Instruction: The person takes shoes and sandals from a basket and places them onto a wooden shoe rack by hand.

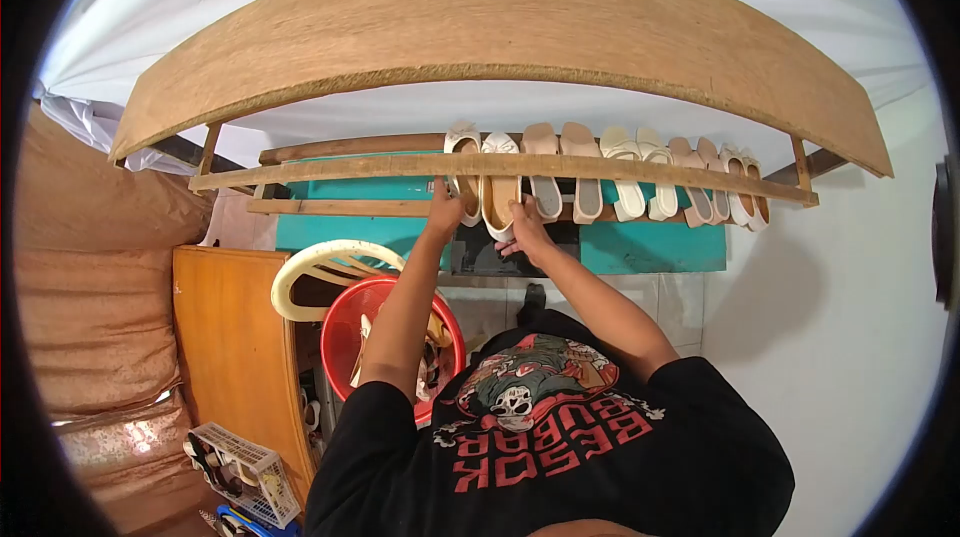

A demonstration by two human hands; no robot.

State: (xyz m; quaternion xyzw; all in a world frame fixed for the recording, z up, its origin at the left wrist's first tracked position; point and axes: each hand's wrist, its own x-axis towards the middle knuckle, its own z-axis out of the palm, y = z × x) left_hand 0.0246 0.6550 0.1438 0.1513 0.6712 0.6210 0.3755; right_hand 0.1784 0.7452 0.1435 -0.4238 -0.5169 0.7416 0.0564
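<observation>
A row of light-coloured shoes and sandals rests on a wooden rack point(350, 207). My left hand point(445, 209) is closed on a white shoe point(463, 145) at the row's left end. Beside it, my right hand point(527, 232) grips the heel end of a second white shoe point(500, 199) with a tan insole. Just right of that hand is a white sandal point(541, 140); further right, cream sandals point(630, 199) and several more pairs continue the row. A wooden bar point(360, 170) passes above the shoes and hides part of them.
A curved wooden board point(500, 17) spans the top. Below left are a red basin point(335, 337) holding shoes, a cream plastic chair point(285, 287), an orange-brown cabinet point(230, 337) and a white crate point(270, 497) with footwear. Brown curtains point(100, 287) hang at the left.
</observation>
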